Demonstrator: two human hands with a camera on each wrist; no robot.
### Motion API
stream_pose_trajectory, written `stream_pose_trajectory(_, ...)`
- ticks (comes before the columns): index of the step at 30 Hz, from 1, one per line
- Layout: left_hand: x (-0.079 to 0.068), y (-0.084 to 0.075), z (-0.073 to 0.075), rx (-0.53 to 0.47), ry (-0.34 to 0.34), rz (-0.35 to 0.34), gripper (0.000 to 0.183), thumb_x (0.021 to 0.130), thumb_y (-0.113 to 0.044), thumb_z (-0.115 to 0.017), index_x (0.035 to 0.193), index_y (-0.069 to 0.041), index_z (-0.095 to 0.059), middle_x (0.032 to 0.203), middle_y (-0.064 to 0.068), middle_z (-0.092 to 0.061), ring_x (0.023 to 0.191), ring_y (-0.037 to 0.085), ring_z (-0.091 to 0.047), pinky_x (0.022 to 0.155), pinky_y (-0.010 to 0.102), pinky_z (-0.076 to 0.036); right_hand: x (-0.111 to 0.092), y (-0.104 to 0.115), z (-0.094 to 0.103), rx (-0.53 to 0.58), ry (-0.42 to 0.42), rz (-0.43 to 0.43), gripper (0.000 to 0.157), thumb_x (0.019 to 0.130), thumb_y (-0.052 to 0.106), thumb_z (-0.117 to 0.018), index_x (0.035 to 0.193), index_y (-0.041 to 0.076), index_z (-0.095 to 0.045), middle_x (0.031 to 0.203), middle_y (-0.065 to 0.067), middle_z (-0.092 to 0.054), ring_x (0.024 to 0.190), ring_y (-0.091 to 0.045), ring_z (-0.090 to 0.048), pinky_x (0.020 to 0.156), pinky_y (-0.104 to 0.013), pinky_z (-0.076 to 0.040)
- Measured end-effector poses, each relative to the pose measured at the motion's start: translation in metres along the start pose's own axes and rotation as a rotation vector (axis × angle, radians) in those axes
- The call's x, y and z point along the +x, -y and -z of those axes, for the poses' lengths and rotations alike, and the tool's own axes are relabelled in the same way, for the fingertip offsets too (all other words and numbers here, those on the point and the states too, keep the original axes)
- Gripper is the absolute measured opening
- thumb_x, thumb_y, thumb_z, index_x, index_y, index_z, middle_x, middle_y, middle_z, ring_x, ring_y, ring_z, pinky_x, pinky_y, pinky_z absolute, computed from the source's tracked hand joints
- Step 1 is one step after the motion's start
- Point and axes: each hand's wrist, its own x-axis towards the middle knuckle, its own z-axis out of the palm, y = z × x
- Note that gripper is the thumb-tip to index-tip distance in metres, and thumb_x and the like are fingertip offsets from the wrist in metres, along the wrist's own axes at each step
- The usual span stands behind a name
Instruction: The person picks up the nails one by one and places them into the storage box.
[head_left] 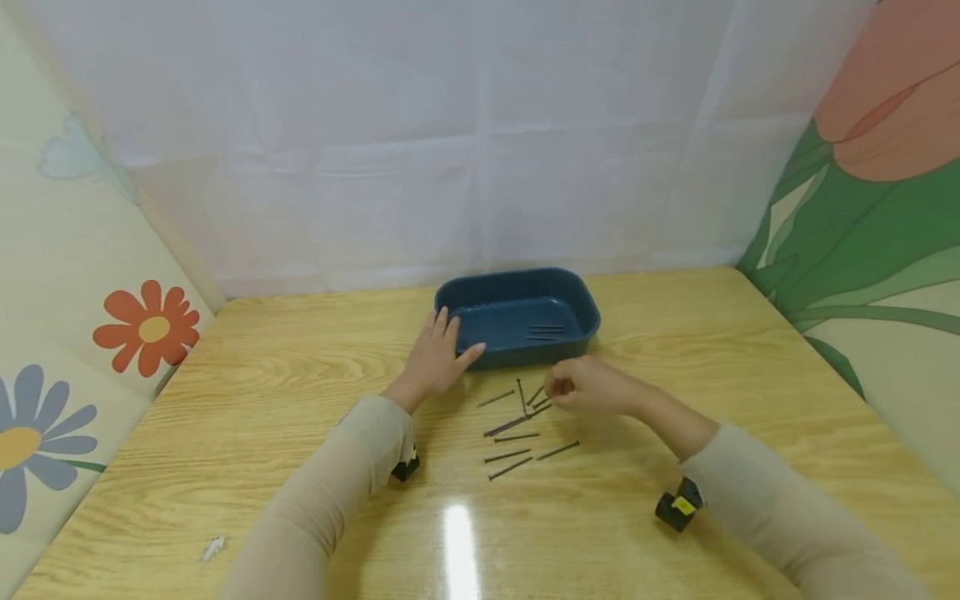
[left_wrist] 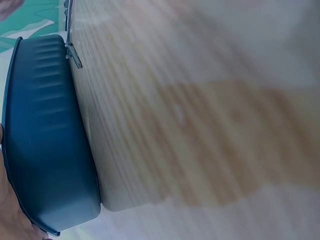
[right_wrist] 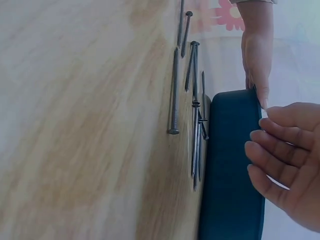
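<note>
A dark blue rectangular tub [head_left: 517,357] stands near the back of the table. Across its left front corner rests my left hand [head_left: 435,358], fingers spread along the rim and thumb stretched over the front edge. Several nails [head_left: 546,328] lie side by side inside the tub, toward its right. In front of it, more loose nails [head_left: 510,459] are scattered on the wood. My right hand [head_left: 592,385] hovers beside the right end of this scatter, close to the tub's front wall. In the right wrist view its fingers [right_wrist: 267,160] are loosely bent, with nothing visible between them.
The wood-grain table [head_left: 315,350] meets a white cloth backdrop [head_left: 337,192] behind the tub. Flower-patterned panels border both sides. A small whitish scrap [head_left: 213,547] lies at the front left. Both wrists wear small black cameras [head_left: 678,505].
</note>
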Motion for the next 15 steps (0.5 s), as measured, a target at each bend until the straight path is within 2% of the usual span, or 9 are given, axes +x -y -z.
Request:
stream_pose_trajectory(4,0.0,0.0,0.0,0.008,0.0,0.0,0.077,0.086,-0.057,-0.026,0.136,0.002,-0.02,0.14,0.021,-0.006,0.128,0.032,0.001,0.102,0.041,-0.007,-0.004,0.0,-0.003,-0.019,0.027,0.029,0.008,0.075,0.003,-0.058,0.081,0.0,-0.062,0.073,0.0,-0.057,0.067,-0.008,-0.053,0.061,-0.021,-0.045)
stream_pose_trajectory(15,-0.001,0.0,0.0,0.011,-0.001,0.005,0.078,0.086,-0.058,-0.026,0.136,0.001,-0.019,0.141,0.021,-0.005,0.128,0.033,0.001,0.102,0.041,-0.007,-0.011,0.01,-0.014,0.04,0.165,-0.006,0.006,0.073,-0.001,-0.058,0.075,0.004,-0.059,0.07,0.005,-0.052,0.065,-0.006,-0.049,0.059,-0.021,-0.043)
